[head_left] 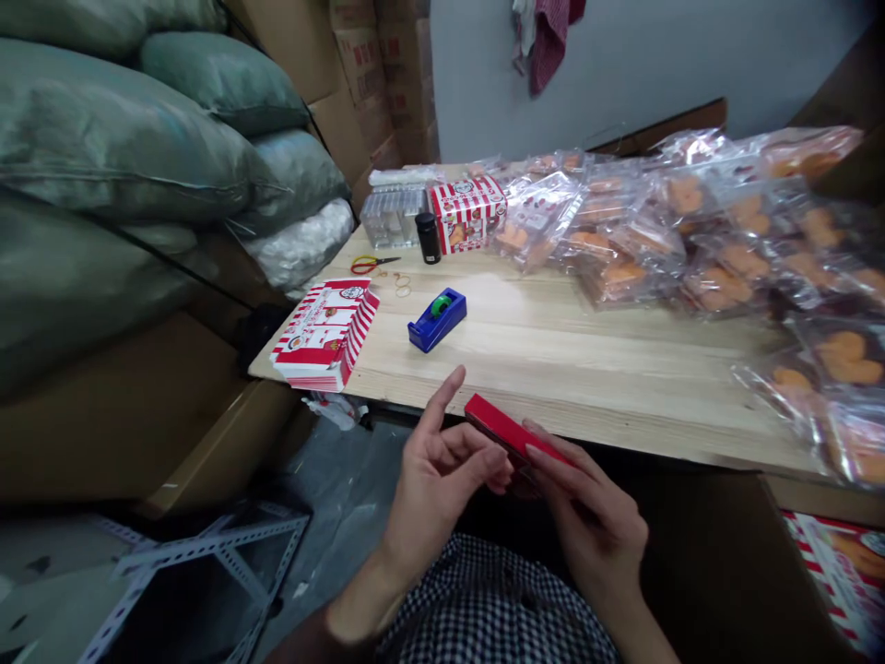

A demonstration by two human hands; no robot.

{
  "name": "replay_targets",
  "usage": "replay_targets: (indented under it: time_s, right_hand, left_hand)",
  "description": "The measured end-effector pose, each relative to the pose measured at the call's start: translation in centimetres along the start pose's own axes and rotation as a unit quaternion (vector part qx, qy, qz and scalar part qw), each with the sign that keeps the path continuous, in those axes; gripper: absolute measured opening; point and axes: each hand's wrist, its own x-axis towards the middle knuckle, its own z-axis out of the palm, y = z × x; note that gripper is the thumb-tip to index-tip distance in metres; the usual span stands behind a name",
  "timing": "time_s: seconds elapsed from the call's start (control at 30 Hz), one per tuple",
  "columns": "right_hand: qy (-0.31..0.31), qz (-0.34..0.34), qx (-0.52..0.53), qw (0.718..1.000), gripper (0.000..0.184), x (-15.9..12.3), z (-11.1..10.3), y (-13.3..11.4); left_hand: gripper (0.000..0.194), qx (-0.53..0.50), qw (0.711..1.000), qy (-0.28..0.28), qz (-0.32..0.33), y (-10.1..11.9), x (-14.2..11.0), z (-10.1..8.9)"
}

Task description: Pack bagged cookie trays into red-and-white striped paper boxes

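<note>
So, which item is in hand?

A flat red box (pixel 508 432) is gripped in the right hand (pixel 587 521), with the fingers (pixel 560 461) laid across its upper face.

State the condition of the left hand (pixel 435 489).

Narrow: partly curled, index finger raised, the other fingertips (pixel 494 456) just beside the box's lower edge. Contact cannot be confirmed from this view.

What lies ahead of the left hand?

On the wooden counter (pixel 587 387), a blue tape dispenser (pixel 437 320) sits directly beyond it. Further out and to its left stands a stack of red-and-white printed cartons (pixel 324 334) at the counter edge. Beyond the dispenser lie red-handled scissors (pixel 374 265), rubber bands (pixel 401 284) and a black canister (pixel 428 237).

And ahead of the right hand?

Clear bags of orange heart-shaped biscuits (pixel 719 240) lie heaped across the counter. Checked cloth (pixel 498 599) shows directly below both hands.
</note>
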Motion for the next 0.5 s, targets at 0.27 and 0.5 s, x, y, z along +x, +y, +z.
replay_targets:
  time_s: [0.27,0.5]
  right_hand:
    - [-0.024,-0.106,-0.050,0.993,0.054,-1.0,0.7,0.1]
    - [-0.041,-0.044,-0.029,0.998,0.047,-0.3,0.4,0.4]
  left_hand:
    - [0.085,-0.002,0.998,0.034,-0.057,-2.4,0.3,-1.3]
    - [0.074,0.113,0.991,0.054,-0.035,-3.8,1.4,-2.0]
